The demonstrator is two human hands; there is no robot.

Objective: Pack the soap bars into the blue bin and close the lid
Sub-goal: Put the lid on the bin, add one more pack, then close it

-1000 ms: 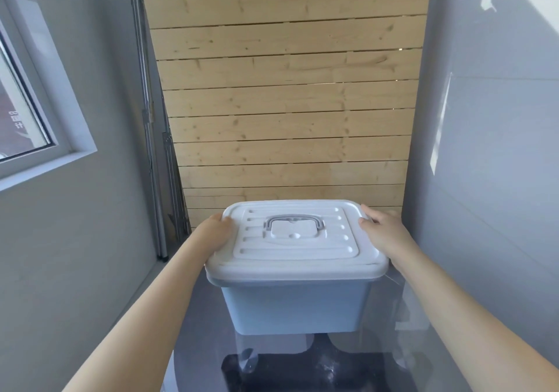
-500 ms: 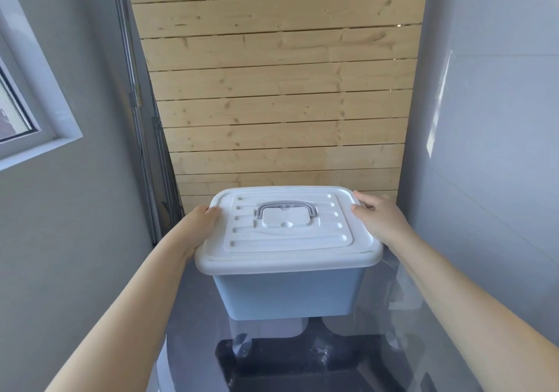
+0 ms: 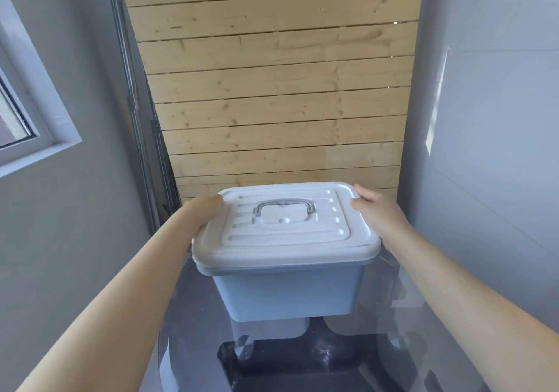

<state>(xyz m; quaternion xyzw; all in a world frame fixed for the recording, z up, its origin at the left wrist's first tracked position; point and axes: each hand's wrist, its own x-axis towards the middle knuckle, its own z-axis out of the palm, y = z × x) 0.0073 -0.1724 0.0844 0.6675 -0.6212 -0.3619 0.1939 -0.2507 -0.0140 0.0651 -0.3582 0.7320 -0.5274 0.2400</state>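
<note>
The blue bin (image 3: 287,292) stands on a dark glossy table (image 3: 196,316) in the middle of the head view. Its white lid (image 3: 281,240) sits flat on the rim, with a grey handle (image 3: 284,205) folded down on top. My left hand (image 3: 202,213) grips the lid's left edge, fingers curled under it. My right hand (image 3: 378,210) holds the far right corner of the lid, thumb on top. No soap bars are visible; the bin's inside is hidden by the lid.
A wooden slat wall (image 3: 272,89) rises right behind the bin. Grey walls close in on both sides, with a window frame (image 3: 36,137) on the left and a metal rail (image 3: 142,125) beside the slats.
The view has shifted slightly, so the bin sits a little further left and lower in the frame. Both hands stay on the lid's sides in nearly the same grip.
</note>
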